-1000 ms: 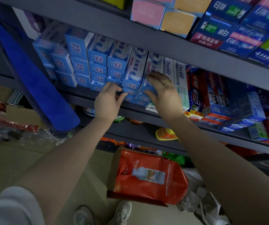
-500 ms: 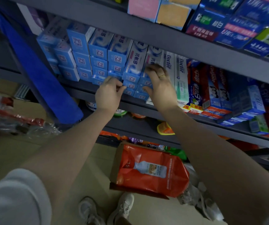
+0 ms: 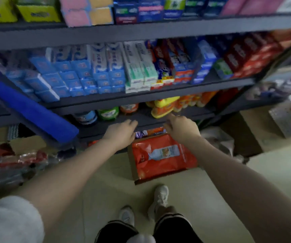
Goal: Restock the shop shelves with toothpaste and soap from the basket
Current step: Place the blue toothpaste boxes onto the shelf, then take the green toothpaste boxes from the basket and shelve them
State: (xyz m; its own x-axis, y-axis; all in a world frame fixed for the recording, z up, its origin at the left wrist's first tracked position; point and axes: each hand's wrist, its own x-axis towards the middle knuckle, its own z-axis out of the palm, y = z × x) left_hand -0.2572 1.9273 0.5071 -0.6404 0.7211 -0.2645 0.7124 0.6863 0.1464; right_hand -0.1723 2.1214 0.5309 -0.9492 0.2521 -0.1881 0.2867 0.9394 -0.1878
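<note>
Blue and white toothpaste boxes (image 3: 95,74) stand packed on the middle grey shelf (image 3: 141,98), with green-white boxes (image 3: 139,67) and red ones (image 3: 246,57) to their right. My left hand (image 3: 121,132) and my right hand (image 3: 181,128) hang in the air below that shelf, in front of the lower shelf, each with loosely curled fingers and holding nothing. Both are just above an orange-red bag (image 3: 160,155) lying in a cardboard box on the floor. The frame is blurred. No basket is in view.
Yellow and orange bottles (image 3: 164,106) and round tubs (image 3: 86,117) stand on the lower shelf. A blue slanted bar (image 3: 30,106) crosses at the left above plastic-wrapped goods (image 3: 14,160). Pink, yellow and blue boxes fill the top shelf (image 3: 141,30). My shoes (image 3: 158,197) stand on the pale floor.
Both hands have come off the toothpaste boxes and dropped down to the level of the lower shelf, and my view has pulled back and tilted down.
</note>
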